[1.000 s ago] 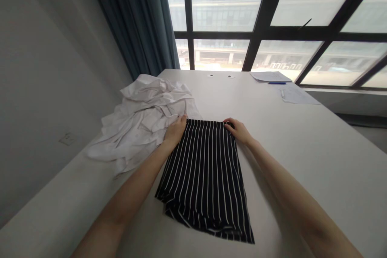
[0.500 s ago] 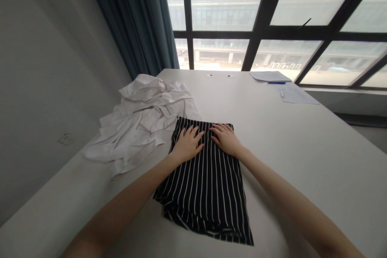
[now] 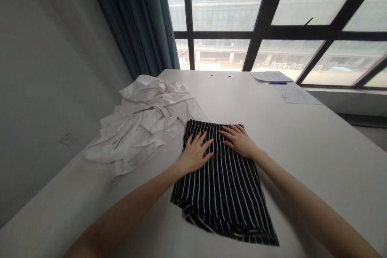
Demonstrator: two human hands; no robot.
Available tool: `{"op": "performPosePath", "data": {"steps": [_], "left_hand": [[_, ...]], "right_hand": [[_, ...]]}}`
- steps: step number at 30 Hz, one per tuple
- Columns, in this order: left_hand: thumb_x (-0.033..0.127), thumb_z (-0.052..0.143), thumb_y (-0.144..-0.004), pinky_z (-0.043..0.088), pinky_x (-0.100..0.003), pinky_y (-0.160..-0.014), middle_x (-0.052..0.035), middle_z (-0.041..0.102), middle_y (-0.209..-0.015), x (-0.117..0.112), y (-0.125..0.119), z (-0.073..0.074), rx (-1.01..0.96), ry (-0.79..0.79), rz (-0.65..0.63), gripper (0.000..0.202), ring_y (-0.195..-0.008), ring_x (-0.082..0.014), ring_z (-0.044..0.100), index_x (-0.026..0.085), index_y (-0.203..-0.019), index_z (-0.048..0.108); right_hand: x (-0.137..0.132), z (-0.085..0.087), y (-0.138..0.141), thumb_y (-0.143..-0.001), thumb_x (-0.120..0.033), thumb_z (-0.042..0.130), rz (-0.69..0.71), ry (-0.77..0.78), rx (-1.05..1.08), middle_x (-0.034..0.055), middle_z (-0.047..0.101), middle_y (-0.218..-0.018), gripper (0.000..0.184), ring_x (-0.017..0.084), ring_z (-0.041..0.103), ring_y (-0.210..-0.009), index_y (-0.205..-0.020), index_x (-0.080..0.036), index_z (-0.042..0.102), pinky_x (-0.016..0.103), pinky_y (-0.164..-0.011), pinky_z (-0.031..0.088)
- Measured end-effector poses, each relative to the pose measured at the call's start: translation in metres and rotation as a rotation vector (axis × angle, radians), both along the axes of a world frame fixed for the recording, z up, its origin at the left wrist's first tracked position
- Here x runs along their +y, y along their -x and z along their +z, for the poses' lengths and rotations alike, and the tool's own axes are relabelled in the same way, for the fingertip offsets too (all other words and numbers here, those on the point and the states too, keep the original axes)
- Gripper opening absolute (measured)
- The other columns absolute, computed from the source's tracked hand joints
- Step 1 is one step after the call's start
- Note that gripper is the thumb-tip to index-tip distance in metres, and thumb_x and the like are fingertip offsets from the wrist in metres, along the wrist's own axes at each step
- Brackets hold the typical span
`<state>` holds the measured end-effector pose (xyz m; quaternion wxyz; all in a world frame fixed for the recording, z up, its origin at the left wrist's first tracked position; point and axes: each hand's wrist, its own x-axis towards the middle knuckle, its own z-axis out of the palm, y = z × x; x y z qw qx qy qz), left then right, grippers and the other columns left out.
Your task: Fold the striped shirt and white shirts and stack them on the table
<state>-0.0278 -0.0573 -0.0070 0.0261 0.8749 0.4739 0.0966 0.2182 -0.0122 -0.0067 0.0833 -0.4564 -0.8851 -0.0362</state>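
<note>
Window (image 3: 223, 4), dark-framed, spans the far side. White desk (image 3: 320, 145) runs up toward it. Blue curtain (image 3: 149, 24) hangs at far left. Crumpled white cloth (image 3: 145, 121) heaped on the desk's left side. Black-and-white striped cloth (image 3: 225, 185) lies on the desk, right of the heap, far-left corner up against it; can't tell if they overlap. Stripes run lengthwise, near edge is uneven with layers showing. Papers (image 3: 272, 75) sit at the far right.

Left hand (image 3: 195, 154) rests palm down on the striped cloth's far-left part, fingers spread. Right hand (image 3: 239, 142) is flat on its far-right part, fingers slightly apart, a bit farther out. Neither grips anything. Cloth shows between them, and its longer part extends nearer, between the forearms. Blue pen (image 3: 278, 83) by the papers.
</note>
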Motion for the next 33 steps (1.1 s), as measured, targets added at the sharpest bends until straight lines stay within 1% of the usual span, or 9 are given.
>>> {"op": "performPosePath", "data": {"steps": [5,10,13,16,20,24,29,31,33], "left_hand": [[0.047,0.047,-0.096,0.025,-0.058,-0.113,-0.0147,0.035,-0.154,-0.013,-0.015,0.003,-0.019,-0.012,0.0,0.053,-0.144,-0.0344,0.027,0.024,-0.144,0.043],[0.035,0.048,-0.097,0.03,-0.047,-0.114,-0.0152,0.052,-0.14,0.006,-0.008,0.012,-0.065,-0.1,0.0,0.039,-0.136,-0.0285,0.041,0.015,-0.129,0.057],[0.033,0.048,-0.096,0.026,-0.046,-0.116,-0.0143,0.047,-0.146,0.022,0.003,0.013,-0.038,-0.154,-0.019,0.041,-0.14,-0.0268,0.036,0.017,-0.134,0.053],[0.04,0.05,-0.095,0.024,-0.05,-0.116,-0.0152,0.038,-0.153,0.029,0.016,0.008,0.019,-0.142,0.012,0.05,-0.144,-0.0294,0.029,0.02,-0.141,0.047],[0.049,0.047,-0.095,0.024,-0.051,-0.115,-0.0158,0.031,-0.156,0.031,0.031,-0.002,0.042,-0.101,0.056,0.059,-0.145,-0.0293,0.026,0.022,-0.147,0.038],[0.053,0.042,-0.096,0.024,-0.051,-0.116,-0.015,0.028,-0.157,0.032,0.038,-0.005,0.034,-0.077,0.073,0.062,-0.146,-0.0286,0.024,0.022,-0.149,0.035],[0.046,0.04,-0.098,0.022,-0.05,-0.117,-0.0189,0.031,-0.156,0.02,0.029,0.006,0.036,-0.126,0.066,0.057,-0.146,-0.0293,0.024,0.013,-0.145,0.04],[0.042,0.038,-0.099,0.021,-0.047,-0.118,-0.0165,0.034,-0.155,0.007,0.024,0.014,0.005,-0.129,-0.014,0.053,-0.146,-0.0271,0.024,0.013,-0.144,0.041],[0.042,0.039,-0.099,0.02,-0.045,-0.119,-0.0127,0.037,-0.154,-0.009,0.02,0.02,-0.025,-0.092,-0.145,0.052,-0.146,-0.0239,0.025,0.015,-0.143,0.041]], "right_hand": [[-0.002,0.001,-0.02,-0.098,-0.044,0.042,0.036,-0.039,0.061,0.0051,0.046,-0.15,0.048,0.028,0.03,-0.143,-0.143,-0.028,0.047,0.052,-0.117,0.023],[-0.018,0.008,-0.01,-0.097,-0.032,0.041,-0.045,-0.094,0.224,0.0084,0.043,-0.151,0.045,0.025,0.032,-0.143,-0.141,-0.022,0.048,0.05,-0.116,0.027],[-0.036,0.013,-0.005,-0.097,-0.028,0.039,-0.046,-0.062,0.269,0.0089,0.045,-0.15,0.042,0.024,0.033,-0.142,-0.137,-0.021,0.051,0.051,-0.116,0.028],[-0.057,0.016,-0.003,-0.097,-0.032,0.042,-0.043,0.003,0.252,0.0078,0.046,-0.149,0.042,0.025,0.032,-0.142,-0.137,-0.024,0.052,0.053,-0.115,0.028],[-0.076,0.01,0.003,-0.096,-0.039,0.046,-0.061,0.077,0.195,0.007,0.045,-0.15,0.046,0.028,0.028,-0.144,-0.14,-0.026,0.05,0.056,-0.115,0.026],[-0.083,0.002,0.011,-0.097,-0.041,0.043,-0.067,0.094,0.131,0.0051,0.039,-0.154,0.05,0.03,0.022,-0.146,-0.145,-0.027,0.045,0.057,-0.116,0.023],[-0.081,0.005,0.009,-0.097,-0.046,0.042,-0.062,0.149,0.154,0.0052,0.038,-0.155,0.052,0.03,0.021,-0.146,-0.144,-0.025,0.045,0.056,-0.117,0.022],[-0.08,0.012,0.006,-0.097,-0.045,0.043,-0.06,0.188,0.206,0.006,0.04,-0.153,0.048,0.029,0.023,-0.146,-0.141,-0.024,0.049,0.056,-0.116,0.024],[-0.083,0.021,0.002,-0.097,-0.04,0.045,-0.049,0.217,0.266,0.0064,0.045,-0.149,0.043,0.027,0.029,-0.144,-0.136,-0.024,0.053,0.055,-0.116,0.025]]}}
